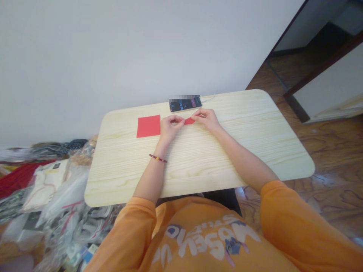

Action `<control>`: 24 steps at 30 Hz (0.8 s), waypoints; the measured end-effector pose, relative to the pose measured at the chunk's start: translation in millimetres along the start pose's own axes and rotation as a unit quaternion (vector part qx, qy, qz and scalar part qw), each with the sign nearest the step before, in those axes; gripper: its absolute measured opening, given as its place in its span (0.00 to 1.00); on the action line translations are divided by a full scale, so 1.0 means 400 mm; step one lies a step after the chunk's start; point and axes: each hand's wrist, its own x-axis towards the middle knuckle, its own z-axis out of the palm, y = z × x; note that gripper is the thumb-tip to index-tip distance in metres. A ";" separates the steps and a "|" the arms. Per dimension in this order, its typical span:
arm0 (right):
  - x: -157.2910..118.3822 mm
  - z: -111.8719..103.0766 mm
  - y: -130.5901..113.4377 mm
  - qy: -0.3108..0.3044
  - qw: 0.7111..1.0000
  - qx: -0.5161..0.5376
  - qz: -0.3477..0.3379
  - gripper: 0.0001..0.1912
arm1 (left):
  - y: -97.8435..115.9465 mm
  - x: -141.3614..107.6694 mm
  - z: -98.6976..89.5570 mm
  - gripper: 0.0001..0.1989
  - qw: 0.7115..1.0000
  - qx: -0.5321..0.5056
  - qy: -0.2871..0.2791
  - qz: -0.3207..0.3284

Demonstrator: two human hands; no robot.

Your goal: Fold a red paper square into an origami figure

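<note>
A small folded piece of red paper (189,121) is stretched between my two hands, just above or on the table. My left hand (170,126) pinches its left end between thumb and fingers. At the other end, my right hand (206,118) grips the paper the same way, fingertips covering part of it. To the left of my left hand lies a flat red paper square (148,126), close to the knuckles. The exact shape of the folded paper is partly hidden by my fingers.
A phone (185,104) with its screen lit lies behind my hands, a white cable (209,99) running from its right end. The light wooden table (198,170) stands against a white wall (127,49). Plastic-wrapped clothes and bags (56,189) are piled at the left.
</note>
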 end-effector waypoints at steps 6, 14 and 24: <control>0.001 -0.004 0.000 -0.004 1.000 -0.012 0.001 0.15 | 0.004 0.003 -0.015 0.03 1.000 0.001 -0.006 -0.006; -0.001 -0.004 -0.004 0.014 1.000 0.000 0.010 0.13 | -0.003 0.004 -0.015 0.04 0.999 -0.034 0.003 -0.016; -0.003 0.007 -0.004 -0.004 1.000 0.025 0.009 0.12 | 0.011 -0.007 0.026 0.10 0.996 -0.081 -0.009 -0.022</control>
